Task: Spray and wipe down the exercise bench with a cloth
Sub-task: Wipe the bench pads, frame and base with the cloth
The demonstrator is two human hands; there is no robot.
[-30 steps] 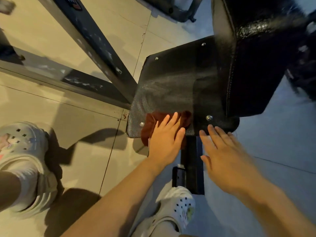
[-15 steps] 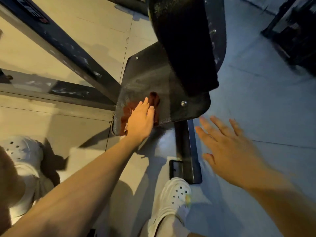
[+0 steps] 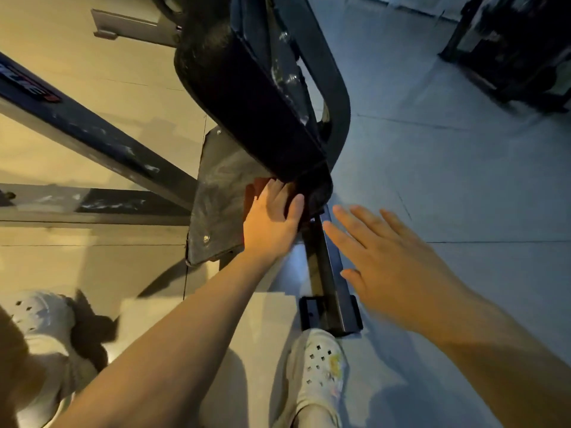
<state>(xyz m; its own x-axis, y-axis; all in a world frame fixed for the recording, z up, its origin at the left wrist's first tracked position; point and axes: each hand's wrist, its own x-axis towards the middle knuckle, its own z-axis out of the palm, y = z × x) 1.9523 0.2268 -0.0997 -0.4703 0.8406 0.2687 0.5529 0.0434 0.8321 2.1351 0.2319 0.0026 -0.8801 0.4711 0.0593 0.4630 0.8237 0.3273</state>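
Observation:
A black padded bench pad [image 3: 247, 97] rises over a flat black plate [image 3: 216, 196] of the bench. My left hand [image 3: 272, 220] lies flat on a dark red cloth [image 3: 251, 193] and presses it against the plate, just under the pad's lower edge. Most of the cloth is hidden under my hand and the pad. My right hand [image 3: 392, 267] hovers with fingers spread above the bench's black floor beam [image 3: 324, 273], holding nothing. No spray bottle is in view.
Dark metal frame bars [image 3: 92, 134] run across the tiled floor at the left. The beam ends in a foot bracket [image 3: 330, 316] by my white clog [image 3: 318, 366]. My other clog [image 3: 40, 316] is at the lower left. Dark equipment [image 3: 513, 47] stands at the top right.
My left hand slid the cloth to the right across the plate, up under the pad. The view swung, so the pad now covers more of the plate. My right hand stays spread and hovering.

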